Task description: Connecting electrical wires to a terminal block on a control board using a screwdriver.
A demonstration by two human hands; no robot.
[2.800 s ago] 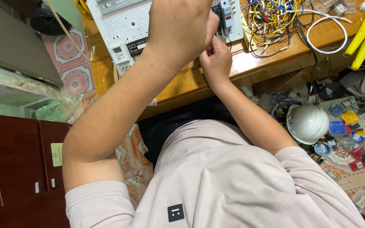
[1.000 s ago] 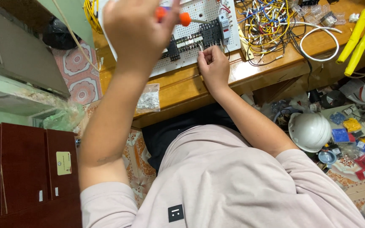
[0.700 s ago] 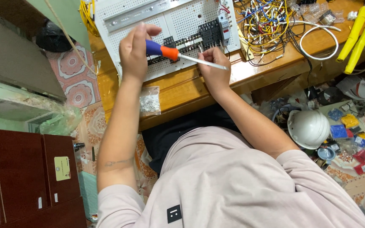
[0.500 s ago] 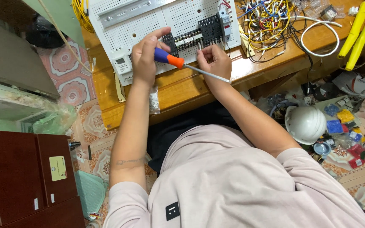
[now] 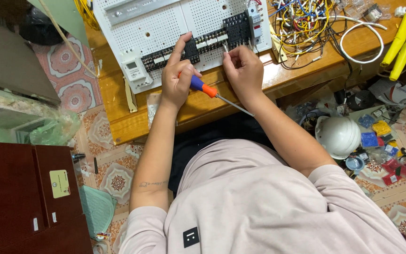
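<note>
My left hand (image 5: 177, 77) grips a screwdriver (image 5: 207, 90) with a blue and orange handle; its metal shaft points down and right toward my right wrist. The left index finger reaches up onto a row of black terminal blocks (image 5: 184, 51) mounted on a white perforated panel (image 5: 165, 21). My right hand (image 5: 243, 70) is closed at the panel's lower edge, pinching a thin wire end near the black blocks (image 5: 238, 30). The panel lies on a wooden bench (image 5: 198, 108).
A tangle of coloured wires (image 5: 306, 21) and a white cable loop (image 5: 363, 40) lie right of the panel. Yellow tool handles (image 5: 402, 37) are at the far right. On the tiled floor sit a white hard hat (image 5: 338, 136), small coloured boxes (image 5: 381, 141) and a dark red cabinet (image 5: 24, 197).
My left hand came down from high in front of the camera with the screwdriver and now rests on the terminal row. My right hand stayed at the panel's lower edge.
</note>
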